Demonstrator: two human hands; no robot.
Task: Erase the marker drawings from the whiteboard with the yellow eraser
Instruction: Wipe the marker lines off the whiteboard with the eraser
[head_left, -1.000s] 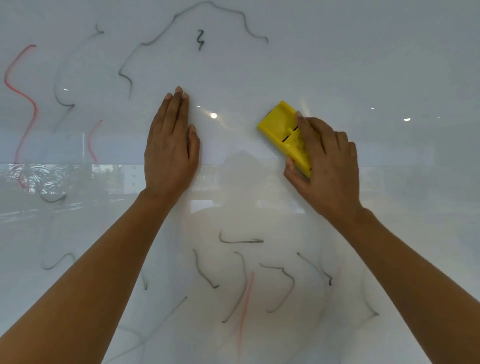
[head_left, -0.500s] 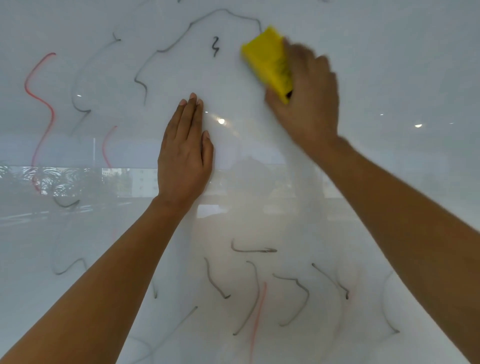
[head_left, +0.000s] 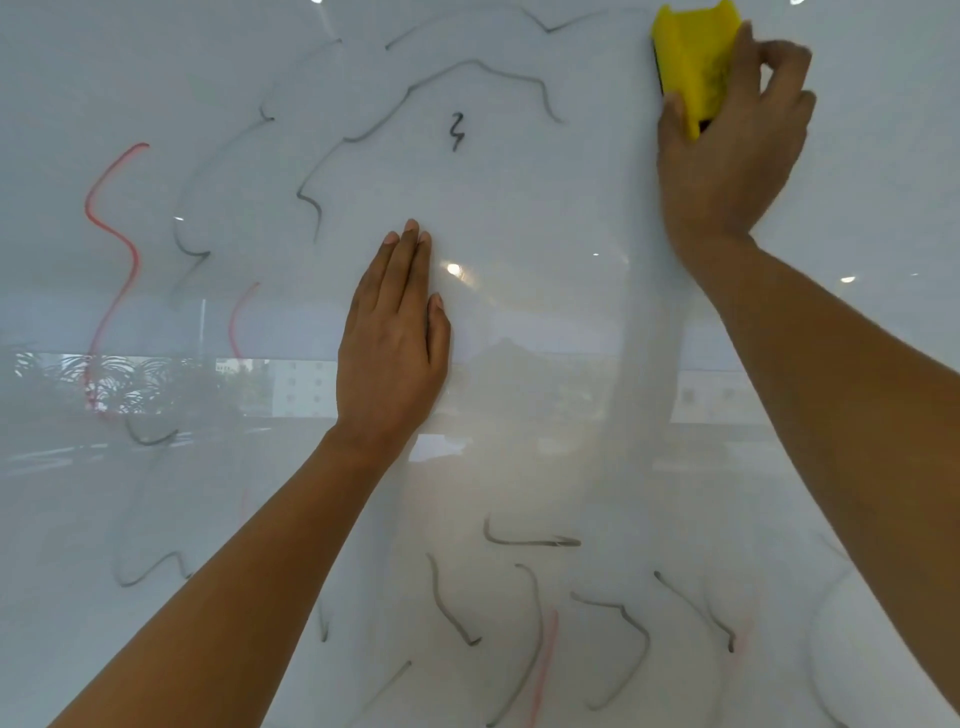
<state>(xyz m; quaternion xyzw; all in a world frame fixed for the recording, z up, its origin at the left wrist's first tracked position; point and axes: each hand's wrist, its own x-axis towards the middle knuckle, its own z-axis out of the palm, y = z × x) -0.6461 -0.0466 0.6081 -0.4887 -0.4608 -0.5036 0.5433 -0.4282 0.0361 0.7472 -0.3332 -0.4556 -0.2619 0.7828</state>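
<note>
A glossy whiteboard (head_left: 545, 218) fills the view. My right hand (head_left: 732, 156) grips the yellow eraser (head_left: 696, 57) and presses it on the board at the top right, near the frame's upper edge. My left hand (head_left: 395, 338) lies flat on the board in the middle, fingers together, holding nothing. A grey wavy line (head_left: 467, 67) arcs across the top, with a small black squiggle (head_left: 456, 132) under it. A red wavy line (head_left: 111, 234) runs down the left. Several grey strokes (head_left: 530, 542) and a faint red streak (head_left: 545, 660) sit low between my forearms.
The board reflects ceiling lights (head_left: 453, 269) and a window scene with palm trees (head_left: 119, 379) along the left middle. Faint smeared grey lines (head_left: 150, 571) remain at the lower left. A wiped, paler band (head_left: 644, 364) runs down under my right hand.
My right hand has swept the eraser from the board's middle up and to the right, to the top edge of the view. My left hand has stayed flat in place.
</note>
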